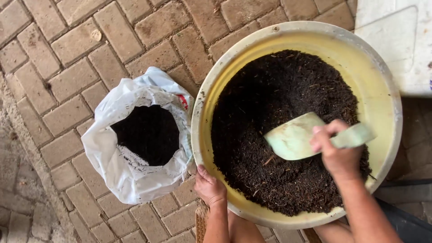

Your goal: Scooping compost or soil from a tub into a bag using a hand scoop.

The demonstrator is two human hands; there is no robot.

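Observation:
A wide yellow basin (pixel 384 96) holds a heap of dark soil (pixel 279 112). My right hand (pixel 337 150) grips the handle of a pale green scoop (pixel 292 139), whose blade lies over the soil near the basin's middle. My left hand (pixel 208 186) rests on the basin's near left rim, fingers curled over the edge. To the left of the basin stands an open white plastic bag (pixel 117 166) with dark soil inside.
The ground is reddish-brown brick paving (pixel 67 67). A pale flat slab (pixel 400 40) lies at the top right, behind the basin. My knees show at the bottom edge, below the basin.

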